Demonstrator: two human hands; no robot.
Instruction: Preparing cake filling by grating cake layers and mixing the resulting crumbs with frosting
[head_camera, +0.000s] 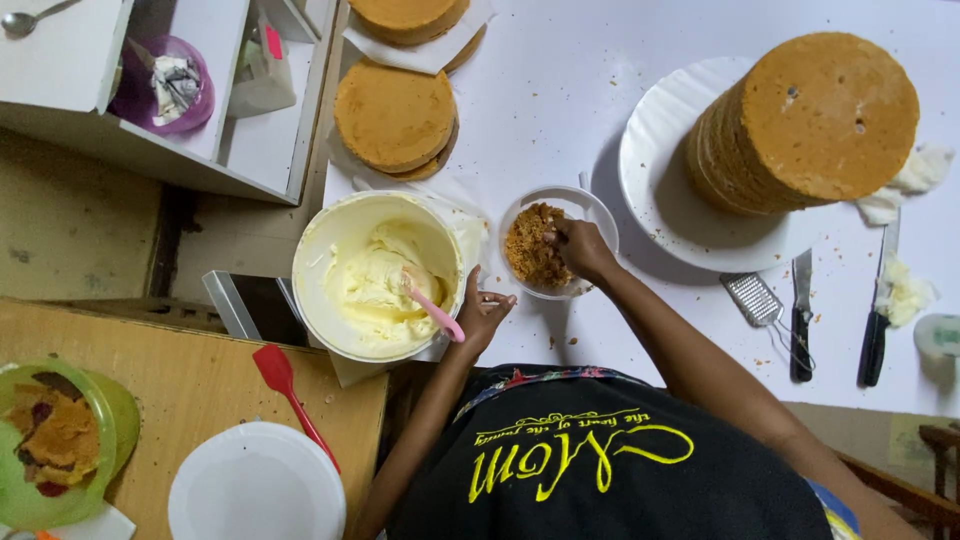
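The person wears a black apron (600, 470) with a line of large yellow cursive lettering and a smaller yellow line beside it, printed across the chest. At the neckline a strip of multicoloured patterned fabric (545, 378) peeks out. Both arms are bare to above the elbow, with no sleeves, rings or bracelets visible.

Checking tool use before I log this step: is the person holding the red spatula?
No. The red spatula lies untouched on the wooden surface, while the right hand is in the crumb bowl and the left hand is beside the cream bowl.
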